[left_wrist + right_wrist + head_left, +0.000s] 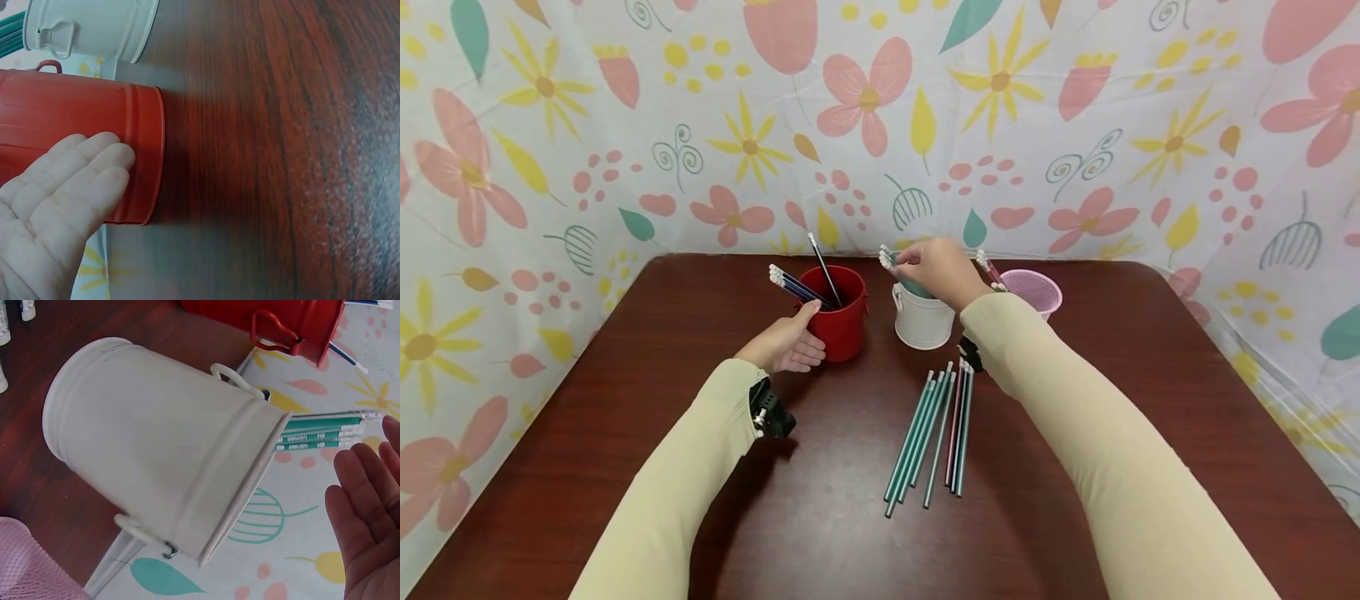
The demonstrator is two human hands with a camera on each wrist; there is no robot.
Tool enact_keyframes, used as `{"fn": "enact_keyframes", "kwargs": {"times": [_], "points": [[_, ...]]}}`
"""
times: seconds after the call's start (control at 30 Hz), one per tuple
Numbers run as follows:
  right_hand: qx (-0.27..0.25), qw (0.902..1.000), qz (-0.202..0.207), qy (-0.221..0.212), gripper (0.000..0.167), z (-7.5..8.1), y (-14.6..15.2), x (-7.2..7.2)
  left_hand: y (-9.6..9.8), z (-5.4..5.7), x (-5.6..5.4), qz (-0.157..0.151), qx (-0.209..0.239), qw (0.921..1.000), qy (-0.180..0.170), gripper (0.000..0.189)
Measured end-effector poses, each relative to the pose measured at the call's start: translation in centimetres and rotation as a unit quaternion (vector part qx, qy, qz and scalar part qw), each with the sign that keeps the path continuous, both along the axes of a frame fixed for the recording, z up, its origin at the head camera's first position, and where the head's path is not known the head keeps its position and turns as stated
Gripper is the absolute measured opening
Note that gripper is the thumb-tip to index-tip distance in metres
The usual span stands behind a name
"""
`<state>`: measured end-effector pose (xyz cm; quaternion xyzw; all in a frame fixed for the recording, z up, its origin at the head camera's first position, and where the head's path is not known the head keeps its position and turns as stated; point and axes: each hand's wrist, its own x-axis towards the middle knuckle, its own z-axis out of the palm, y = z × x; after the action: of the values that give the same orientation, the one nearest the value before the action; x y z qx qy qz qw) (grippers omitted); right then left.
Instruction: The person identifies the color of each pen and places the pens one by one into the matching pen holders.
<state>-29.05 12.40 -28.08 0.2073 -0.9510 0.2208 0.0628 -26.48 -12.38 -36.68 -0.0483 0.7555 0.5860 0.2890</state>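
My left hand [790,342] rests with straight fingers against the side of a red bucket [844,333]. Dark blue pencils [796,285] with white erasers lean out of that bucket, along with a lone dark pencil [824,268]. Over the mouth of a white bucket [923,323] is my right hand [942,268]. Green pencils [322,434] stick out of the white bucket, their eraser ends close to my right fingertips [350,459]. In the right wrist view these fingers are loosely extended, with no pencil between them.
Several green pencils [917,442] lie loose on the brown table [820,517], beside a dark red pencil [953,433]. A pink mesh basket [1037,290] stands right of the white bucket, partly behind my right arm, with reddish pencils [990,268] in it. A patterned cloth [865,167] hangs behind.
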Motion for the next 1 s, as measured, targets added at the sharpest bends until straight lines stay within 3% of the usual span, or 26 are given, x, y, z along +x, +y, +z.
{"fn": "enact_keyframes", "kwargs": {"times": [0.23,0.37,0.6,0.73,0.83,0.93,1.0], "points": [[-0.013,0.9995,0.027,0.010,0.017,-0.1,1.9,1.5,0.1,0.2,-0.1,-0.001,-0.002,1.0000,0.000,0.085],[0.026,0.9975,0.065,0.000,0.013,-1.6,3.9,2.8,0.1,0.1,-0.1,-0.009,0.001,1.0000,0.000,0.086],[0.092,0.9893,0.051,-0.102,0.011,-5.3,7.4,4.6,-0.6,0.2,0.0,-0.033,0.014,0.9993,0.008,0.093],[0.072,0.9785,0.012,-0.193,0.018,-6.8,8.8,5.3,-0.7,0.4,0.0,-0.035,0.017,0.9992,0.009,0.094],[0.042,0.9629,-0.021,-0.266,0.018,-7.7,9.3,5.6,-0.4,0.3,-0.1,-0.024,0.008,0.9997,0.004,0.087],[0.034,0.9548,-0.030,-0.294,0.017,-8.6,9.5,5.8,-0.2,0.2,0.0,-0.021,0.006,0.9998,0.000,0.086],[0.032,0.9548,-0.034,-0.294,0.016,-9.1,9.6,5.9,-0.2,0.2,0.1,-0.020,0.010,0.9997,-0.002,0.086]]}}
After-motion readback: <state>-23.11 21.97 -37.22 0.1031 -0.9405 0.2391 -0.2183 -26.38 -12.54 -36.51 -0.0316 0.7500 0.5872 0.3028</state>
